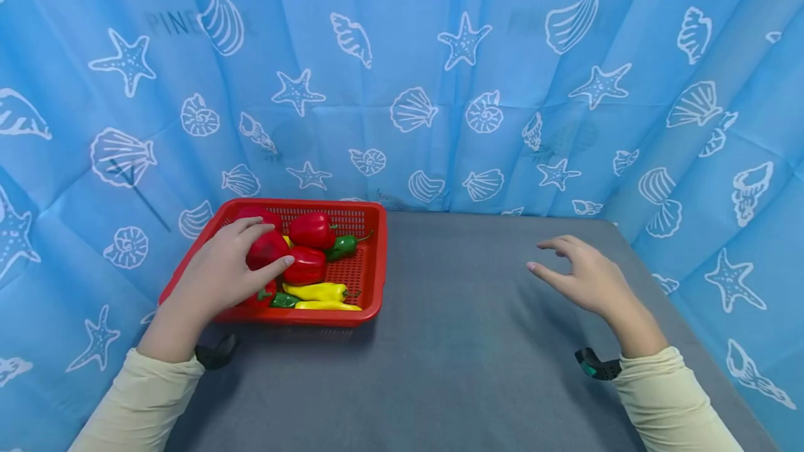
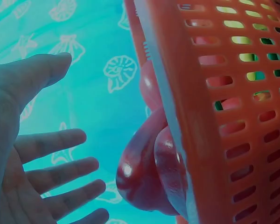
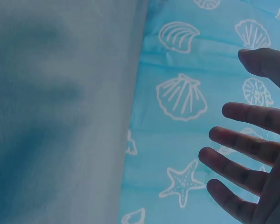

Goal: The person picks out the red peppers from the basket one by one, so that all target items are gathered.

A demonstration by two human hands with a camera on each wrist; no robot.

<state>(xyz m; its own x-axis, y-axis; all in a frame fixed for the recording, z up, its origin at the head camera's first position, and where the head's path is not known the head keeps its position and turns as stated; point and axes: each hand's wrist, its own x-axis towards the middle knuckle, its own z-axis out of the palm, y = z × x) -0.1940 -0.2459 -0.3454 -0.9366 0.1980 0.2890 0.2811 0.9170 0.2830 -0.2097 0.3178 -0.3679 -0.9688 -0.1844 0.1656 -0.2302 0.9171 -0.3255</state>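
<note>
In the head view, a red plastic basket (image 1: 375, 257) stands at the left of the table, holding red bell peppers (image 1: 309, 230), yellow peppers (image 1: 316, 291) and green peppers (image 1: 342, 247). Over its left part hovers my left hand (image 1: 229, 267), fingers spread and nothing held. The left wrist view shows that hand (image 2: 46, 163) apart from a dark red bell pepper (image 2: 142, 168) which rises above the basket rim. On the other side, my right hand (image 1: 587, 274) hangs above the table with its fingers loosely bent and holds nothing.
A grey cloth covers the table (image 1: 452, 340). Behind it and along both sides hangs a blue curtain (image 1: 402, 40) with white shells and starfish. Each wrist wears a dark band, the right one (image 1: 597, 366) with a green patch.
</note>
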